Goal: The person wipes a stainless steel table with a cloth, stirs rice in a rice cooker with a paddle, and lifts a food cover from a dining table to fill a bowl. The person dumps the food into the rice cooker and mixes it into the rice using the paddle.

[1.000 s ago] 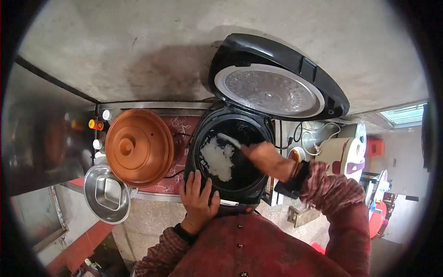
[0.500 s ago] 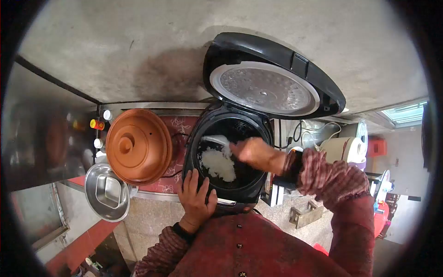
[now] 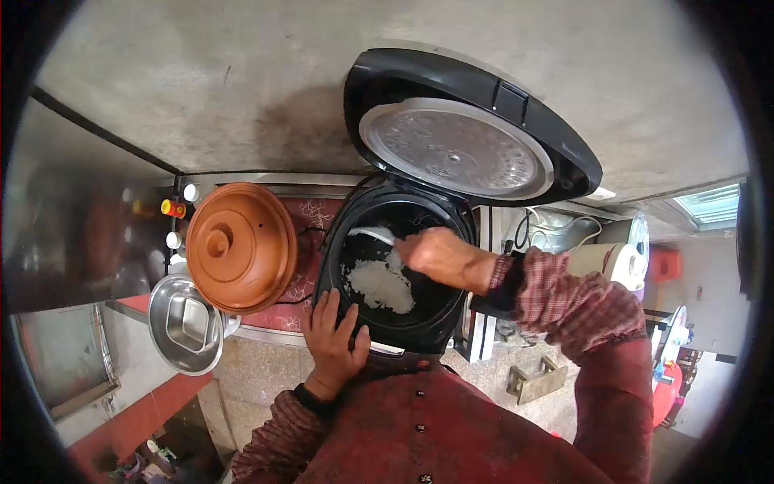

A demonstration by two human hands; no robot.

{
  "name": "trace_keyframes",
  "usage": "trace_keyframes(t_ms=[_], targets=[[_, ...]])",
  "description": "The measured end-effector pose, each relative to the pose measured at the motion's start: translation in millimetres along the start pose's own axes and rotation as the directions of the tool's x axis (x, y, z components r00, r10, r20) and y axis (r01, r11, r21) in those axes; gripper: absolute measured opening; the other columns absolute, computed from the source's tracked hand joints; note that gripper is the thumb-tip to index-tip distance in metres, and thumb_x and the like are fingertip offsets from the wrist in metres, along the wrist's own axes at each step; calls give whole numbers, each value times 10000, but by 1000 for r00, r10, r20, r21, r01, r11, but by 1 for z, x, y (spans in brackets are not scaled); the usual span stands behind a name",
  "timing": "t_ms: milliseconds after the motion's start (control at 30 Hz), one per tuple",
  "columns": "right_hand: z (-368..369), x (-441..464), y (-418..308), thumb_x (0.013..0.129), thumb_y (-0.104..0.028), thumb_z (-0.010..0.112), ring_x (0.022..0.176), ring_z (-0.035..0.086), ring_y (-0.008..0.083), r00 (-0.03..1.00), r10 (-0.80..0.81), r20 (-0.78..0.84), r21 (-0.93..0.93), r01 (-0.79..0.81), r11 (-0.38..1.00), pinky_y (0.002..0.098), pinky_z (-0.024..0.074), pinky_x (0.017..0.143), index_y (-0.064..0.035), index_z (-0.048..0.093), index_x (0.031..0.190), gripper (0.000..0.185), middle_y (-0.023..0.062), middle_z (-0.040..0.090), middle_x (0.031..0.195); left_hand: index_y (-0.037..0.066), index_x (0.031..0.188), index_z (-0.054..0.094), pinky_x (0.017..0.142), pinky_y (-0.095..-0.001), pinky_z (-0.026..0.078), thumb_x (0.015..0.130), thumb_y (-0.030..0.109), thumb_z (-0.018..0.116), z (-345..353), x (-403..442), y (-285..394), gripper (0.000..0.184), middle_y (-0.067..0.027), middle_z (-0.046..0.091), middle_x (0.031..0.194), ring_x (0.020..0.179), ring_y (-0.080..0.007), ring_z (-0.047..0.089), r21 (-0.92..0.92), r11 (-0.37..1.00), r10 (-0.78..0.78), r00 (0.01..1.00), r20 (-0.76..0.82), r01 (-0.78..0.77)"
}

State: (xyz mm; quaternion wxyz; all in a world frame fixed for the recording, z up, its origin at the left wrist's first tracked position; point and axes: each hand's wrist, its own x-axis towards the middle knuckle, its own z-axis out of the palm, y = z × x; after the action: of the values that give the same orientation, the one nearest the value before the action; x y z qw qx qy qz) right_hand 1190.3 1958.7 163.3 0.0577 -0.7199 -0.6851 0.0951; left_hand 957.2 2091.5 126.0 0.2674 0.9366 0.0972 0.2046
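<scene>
A black rice cooker (image 3: 334,230) stands in front of me, its lid (image 3: 556,145) raised at the back. A clump of white rice (image 3: 380,286) lies in the dark inner pot. My right hand (image 3: 439,256) reaches over the pot from the right, its fingers closed around a white rice paddle (image 3: 372,232). The paddle's blade points left above the rice, and its handle is hidden in my fist. My left hand (image 3: 332,339) rests with fingers spread against the cooker's front left edge.
Left of the cooker stands a brown lidded clay pot (image 3: 242,246) on a red patterned cloth (image 3: 310,214). A steel basin (image 3: 185,327) sits beside it, near small bottles (image 3: 172,208). A cream appliance (image 3: 601,260) is at right, and a small wooden stool (image 3: 536,379) stands on the floor.
My right hand has shifted slightly up and left, and the paddle lies more level, farther from the rice. The left hand stays at the cooker's edge. The view has tilted a little.
</scene>
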Motion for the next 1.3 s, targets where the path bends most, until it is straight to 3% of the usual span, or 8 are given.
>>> trace_keyframes(t_ms=[200,433,600,733,767,867,1000,1300], targets=[[2,-20,-34,700,-24,552,716,645,344,965,-60,256,145,23,989,424,526,605,20,554,949,253,177,617,761,23,1021,645,932,-486,345,736,229,613,1,1,2,353,-233,501,1254,1129,-394,483,9,1000,7,999,-34,-7],[-2,-31,17,678,-42,576,742,622,370,958,223,183,-53,-217,975,437,506,628,-25,623,861,189,184,619,753,25,1028,643,947,-505,325,743,234,619,3,-3,-1,354,-219,497,1265,1130,-383,483,-8,1000,15,999,-34,-15],[35,-40,-1,680,-60,575,660,609,404,959,272,82,241,-284,928,451,505,600,-14,608,663,60,232,581,666,25,1026,643,960,-510,316,742,231,622,4,-4,-2,352,-213,501,1263,1125,-376,489,-17,1000,25,998,-60,-26],[20,-50,-11,767,-65,570,652,609,392,957,289,-30,523,-231,821,424,500,562,-20,666,822,119,233,594,720,27,1009,649,959,-498,320,733,224,625,4,-4,-3,340,-208,502,1267,1118,-365,496,3,1000,24,997,-76,-24],[-3,-50,-11,785,-86,590,683,611,380,912,386,139,592,-389,706,415,495,581,-36,673,885,139,218,602,753,29,1003,652,958,-494,322,728,222,627,5,-4,-2,336,-206,503,1268,1116,-362,498,9,1000,27,997,-79,-26],[-4,-54,5,775,-75,584,705,602,382,949,311,-45,392,-269,880,422,486,596,-39,668,878,137,210,600,758,30,990,658,952,-487,328,722,219,630,6,-4,-3,329,-205,508,1264,1114,-361,499,-13,1000,23,996,-87,-25],[2,-55,8,744,-75,587,717,585,403,944,302,134,170,-322,931,449,475,609,-44,652,777,79,209,588,728,28,985,660,942,-486,334,720,219,631,4,-2,-2,328,-205,516,1254,1105,-365,503,5,1000,30,996,-88,-29],[25,-51,-10,747,-111,583,682,582,395,954,223,201,279,-274,920,467,465,598,-38,616,709,88,201,571,681,19,965,657,914,-501,353,699,208,643,4,-1,-2,327,-219,518,1240,1078,-380,519,18,999,38,994,-102,-36]])
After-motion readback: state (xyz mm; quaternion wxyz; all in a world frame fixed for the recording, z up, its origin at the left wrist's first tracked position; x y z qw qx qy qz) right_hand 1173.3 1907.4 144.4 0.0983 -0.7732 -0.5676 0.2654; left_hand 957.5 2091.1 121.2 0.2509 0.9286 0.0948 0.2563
